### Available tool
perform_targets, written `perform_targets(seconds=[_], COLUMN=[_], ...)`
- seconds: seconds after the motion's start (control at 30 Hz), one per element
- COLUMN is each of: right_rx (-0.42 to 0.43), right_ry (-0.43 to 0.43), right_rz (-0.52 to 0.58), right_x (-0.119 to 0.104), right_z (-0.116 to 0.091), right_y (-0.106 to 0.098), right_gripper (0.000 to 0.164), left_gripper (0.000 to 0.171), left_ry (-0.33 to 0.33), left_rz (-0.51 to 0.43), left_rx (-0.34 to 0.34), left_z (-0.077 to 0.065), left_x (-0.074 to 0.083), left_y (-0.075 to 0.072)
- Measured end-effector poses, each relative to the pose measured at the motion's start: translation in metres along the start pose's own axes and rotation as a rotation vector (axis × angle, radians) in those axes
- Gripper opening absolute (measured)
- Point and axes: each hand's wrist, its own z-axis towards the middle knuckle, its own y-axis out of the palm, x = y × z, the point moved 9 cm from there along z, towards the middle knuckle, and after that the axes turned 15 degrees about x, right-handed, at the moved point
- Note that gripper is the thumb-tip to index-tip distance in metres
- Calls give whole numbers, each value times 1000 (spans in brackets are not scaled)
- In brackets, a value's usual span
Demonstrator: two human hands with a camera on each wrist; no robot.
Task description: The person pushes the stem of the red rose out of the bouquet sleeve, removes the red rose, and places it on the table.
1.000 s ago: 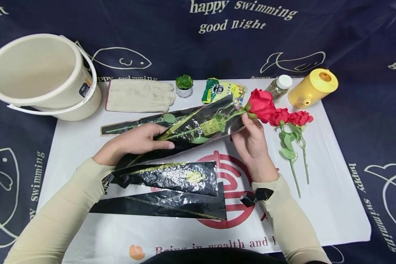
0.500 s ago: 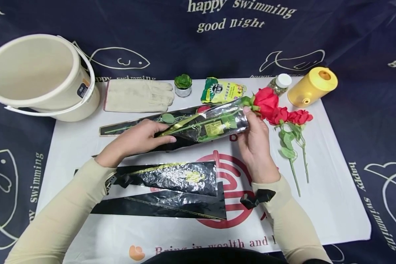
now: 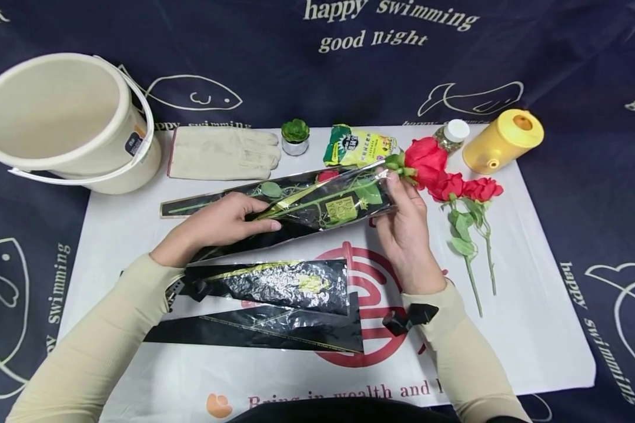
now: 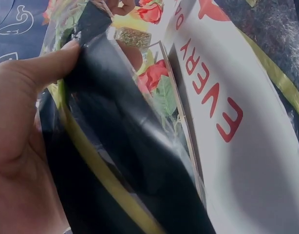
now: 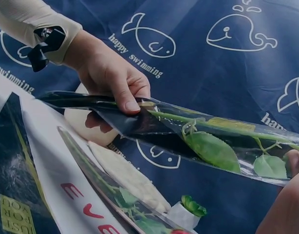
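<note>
- Bucket stands at the far left corner of our desk; beige gloves, a potted succulent, a packet, a lidded jar and a yellow container line the far edge.
- Two loose roses lie near the right edge; from above we see the held bloom overlap theirs, and cannot tell whether they touch.
- Another wrapped rose lies just beyond our hands, partly hidden; flat black wrappers lie nearer the front edge.
- Over the desk's middle we hold a red rose in a clear-fronted black sleeve, its bloom outside the wide end, leafy stem inside, a gold stripe and gold label showing.
- Our left hand pinches the sleeve's narrower part between thumb and fingers; our right hand has its fingers gripping the wide end, just beside the bloom.
</note>
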Motion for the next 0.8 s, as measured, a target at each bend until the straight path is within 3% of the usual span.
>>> perform_targets(seconds=[0.3, 0.47, 0.63, 0.8], right_rx=[28, 7, 23, 34], right_ry=[-52, -79, -72, -99], right_rz=[-14, 37, 73, 95], right_x=[-3, -17, -50, -96], right_z=[4, 9, 20, 32], right_y=[-3, -7, -18, -38], right_gripper=[43, 27, 24, 24], left_gripper=[30, 27, 22, 28], left_ry=[19, 23, -3, -42], left_rz=[19, 42, 48, 57], left_rx=[-23, -43, -70, -87], left_z=[-4, -8, -20, -38], left_x=[-1, -4, -14, -29], left_y=[0, 0, -2, -5])
